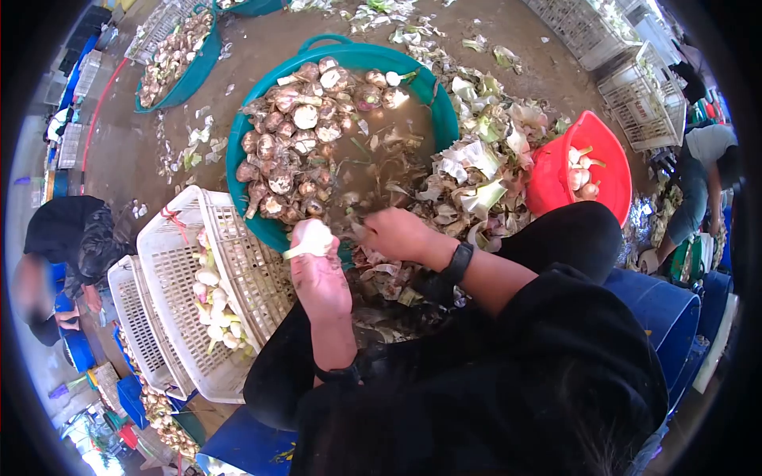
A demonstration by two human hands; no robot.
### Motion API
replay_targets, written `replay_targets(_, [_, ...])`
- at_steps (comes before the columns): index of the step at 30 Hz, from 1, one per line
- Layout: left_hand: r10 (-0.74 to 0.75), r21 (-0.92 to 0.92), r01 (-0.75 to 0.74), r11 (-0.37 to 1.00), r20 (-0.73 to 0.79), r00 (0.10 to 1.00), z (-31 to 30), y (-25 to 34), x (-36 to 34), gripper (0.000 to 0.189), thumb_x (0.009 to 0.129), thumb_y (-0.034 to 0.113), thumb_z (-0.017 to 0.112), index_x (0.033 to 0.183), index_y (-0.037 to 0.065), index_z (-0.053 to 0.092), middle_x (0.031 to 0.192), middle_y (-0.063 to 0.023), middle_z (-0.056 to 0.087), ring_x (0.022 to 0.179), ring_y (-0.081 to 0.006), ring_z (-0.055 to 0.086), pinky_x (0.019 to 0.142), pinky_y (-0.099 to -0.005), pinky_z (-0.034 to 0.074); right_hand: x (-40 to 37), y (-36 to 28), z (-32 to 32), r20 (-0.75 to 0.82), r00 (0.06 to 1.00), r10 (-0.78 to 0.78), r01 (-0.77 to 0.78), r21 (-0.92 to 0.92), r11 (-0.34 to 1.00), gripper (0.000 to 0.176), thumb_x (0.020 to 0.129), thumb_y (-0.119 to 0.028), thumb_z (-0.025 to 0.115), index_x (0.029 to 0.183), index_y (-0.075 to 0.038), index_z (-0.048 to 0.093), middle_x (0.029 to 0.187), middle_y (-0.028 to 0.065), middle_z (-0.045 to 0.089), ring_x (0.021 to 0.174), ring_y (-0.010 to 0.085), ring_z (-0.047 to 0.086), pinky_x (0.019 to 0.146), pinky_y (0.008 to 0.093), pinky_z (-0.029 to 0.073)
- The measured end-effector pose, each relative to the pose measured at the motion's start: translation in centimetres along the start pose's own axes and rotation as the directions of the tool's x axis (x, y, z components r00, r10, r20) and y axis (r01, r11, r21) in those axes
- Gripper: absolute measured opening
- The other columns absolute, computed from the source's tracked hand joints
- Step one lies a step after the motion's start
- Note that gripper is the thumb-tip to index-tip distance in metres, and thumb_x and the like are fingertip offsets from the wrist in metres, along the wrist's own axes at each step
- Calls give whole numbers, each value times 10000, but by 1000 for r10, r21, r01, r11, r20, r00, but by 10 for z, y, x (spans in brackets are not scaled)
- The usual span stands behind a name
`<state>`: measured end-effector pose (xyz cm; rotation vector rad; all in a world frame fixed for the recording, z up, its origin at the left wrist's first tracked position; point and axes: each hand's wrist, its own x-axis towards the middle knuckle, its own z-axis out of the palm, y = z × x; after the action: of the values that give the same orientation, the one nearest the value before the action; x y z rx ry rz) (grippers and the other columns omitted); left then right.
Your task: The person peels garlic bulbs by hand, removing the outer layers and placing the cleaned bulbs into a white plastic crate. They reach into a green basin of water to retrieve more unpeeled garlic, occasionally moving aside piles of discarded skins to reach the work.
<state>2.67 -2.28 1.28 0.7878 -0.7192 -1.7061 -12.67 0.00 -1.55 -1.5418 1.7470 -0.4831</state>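
White bulb (315, 237), teal tub (447, 115)

A wide fisheye view bows straight lines toward the rim, where the picture falls into black at the corners. The light is fairly bright and diffuse across the brown floor (508, 32), with washed-out glare at the lower left and a wet glint at the right. The garlic bulb (315, 236) in the left hand (323, 284) is nearly burned out; the right hand (401, 236) looks motion-blurred. Black clothing (476, 397) swallows detail, and distant edges turn soft, tinged purple.
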Motion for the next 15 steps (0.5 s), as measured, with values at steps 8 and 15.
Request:
replay_targets(8, [120, 174, -105, 979, -78, 990, -4, 1, 7, 393, 907, 180, 461, 1260, 40, 357, 1193, -103, 476, 1077, -194, 477, 905, -314, 391, -6, -48, -21, -277, 933, -229, 318, 336, 887, 220, 796, -207, 577, 728, 0, 546, 688, 173, 571, 637, 349, 567, 559, 408, 438])
replay_targets(15, [118, 179, -117, 977, 4, 993, -1, 4, 4, 373, 907, 136, 449, 1248, 12, 363, 1180, -108, 480, 1069, -197, 478, 924, -322, 383, 4, -43, -16, -227, 945, -234, 298, 311, 903, 194, 777, -204, 524, 733, -17, 553, 703, 194, 576, 686, 373, 566, 619, 440, 456])
